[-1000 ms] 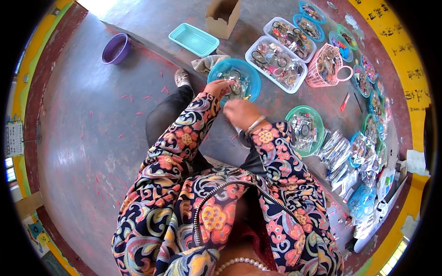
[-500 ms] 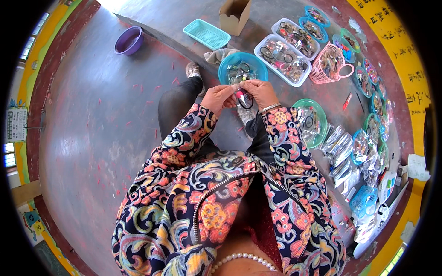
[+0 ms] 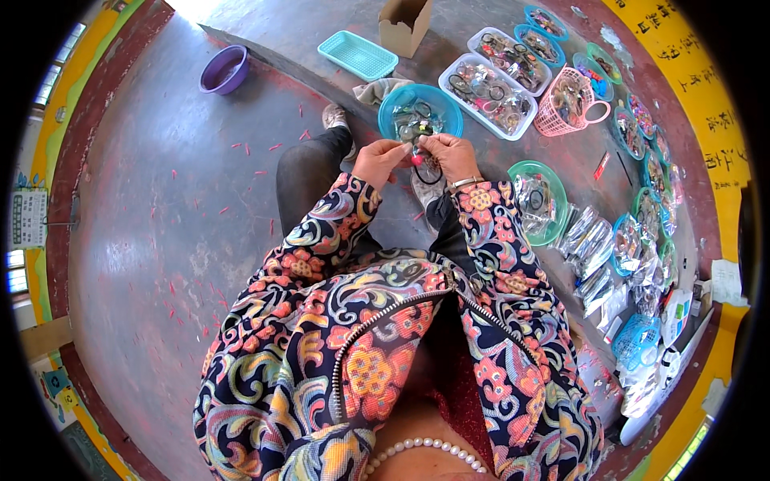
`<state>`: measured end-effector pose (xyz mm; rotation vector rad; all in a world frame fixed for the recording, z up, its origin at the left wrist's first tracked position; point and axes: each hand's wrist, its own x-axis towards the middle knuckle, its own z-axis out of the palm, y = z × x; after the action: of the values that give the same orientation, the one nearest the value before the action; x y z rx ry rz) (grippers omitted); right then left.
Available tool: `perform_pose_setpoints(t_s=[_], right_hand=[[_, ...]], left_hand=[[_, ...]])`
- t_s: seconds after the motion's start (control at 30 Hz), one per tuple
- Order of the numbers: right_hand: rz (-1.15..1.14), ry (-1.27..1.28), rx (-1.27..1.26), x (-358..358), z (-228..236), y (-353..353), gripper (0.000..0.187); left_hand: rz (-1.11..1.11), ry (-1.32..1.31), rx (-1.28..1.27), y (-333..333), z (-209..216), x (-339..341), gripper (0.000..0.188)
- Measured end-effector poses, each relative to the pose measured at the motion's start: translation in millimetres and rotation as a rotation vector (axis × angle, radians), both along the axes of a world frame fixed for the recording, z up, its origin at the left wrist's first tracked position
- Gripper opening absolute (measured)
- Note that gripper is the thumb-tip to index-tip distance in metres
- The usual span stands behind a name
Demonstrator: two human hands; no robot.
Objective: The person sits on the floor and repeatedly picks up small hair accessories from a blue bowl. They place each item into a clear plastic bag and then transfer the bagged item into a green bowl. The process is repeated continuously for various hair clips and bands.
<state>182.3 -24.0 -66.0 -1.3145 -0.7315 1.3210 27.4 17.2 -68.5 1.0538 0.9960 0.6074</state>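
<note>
"Two hands are meeting, left hand (image 3: 380, 162) beside right hand (image 3: 455, 158), no longer working apart at the turquoise basin (image 3: 454, 112)."

"So the clear packet (image 3: 428, 165) is getting both?"

"Yes, they're pinching its top, dangling it on the basin's near side. A black hair elastic (image 3: 427, 182) is perhaps showing."

"And both floral-sleeved forearms (image 3: 327, 220) are reaching forward, angling inward."

Purple basin (image 3: 224, 73) on flr (image 3: 144, 200), teal tray (image 3: 358, 55) (perforated) nr brn cardbd box (image 3: 401, 38).
</note>
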Motion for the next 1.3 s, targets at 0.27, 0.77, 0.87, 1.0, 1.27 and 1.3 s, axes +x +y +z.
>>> perform_pose_setpoints(t_s=[0.27, 0.77, 0.87, 1.0, 1.27, 1.3], right_hand=[[-0.047, -0.108, 0.039, -2.4, -8.7, 5.0, 0.021], [-0.134, 0.007, 0.005, -3.6, -11.3, 6.3, 0.023], [-0.123, 0.011, -0.01, -3.3, -9.1, 5.9, 0.024], [-0.09, 0.051, -0.004, -1.9, -11.2, 6.2, 0.024], [0.075, 0.207, -0.026, 2.0, -16.4, 5.7, 0.021], [0.124, 0.248, -0.021, 4.1, -19.9, 6.1, 0.02]], left_hand=[[0.146, -0.181, -0.151, -0.4, -9.0, 0.5, 0.015], [-0.033, -0.229, -0.385, -5.4, 1.0, 1.8, 0.015], [0.019, -0.21, -0.376, -6.5, 0.7, 4.2, 0.011], [0.032, -0.222, -0.359, -4.5, -5.5, 1.6, 0.008], [-0.003, -0.223, -0.275, -1.3, -7.6, -4.2, 0.01], [-0.03, -0.219, -0.262, -1.1, -7.7, -4.6, 0.011]])
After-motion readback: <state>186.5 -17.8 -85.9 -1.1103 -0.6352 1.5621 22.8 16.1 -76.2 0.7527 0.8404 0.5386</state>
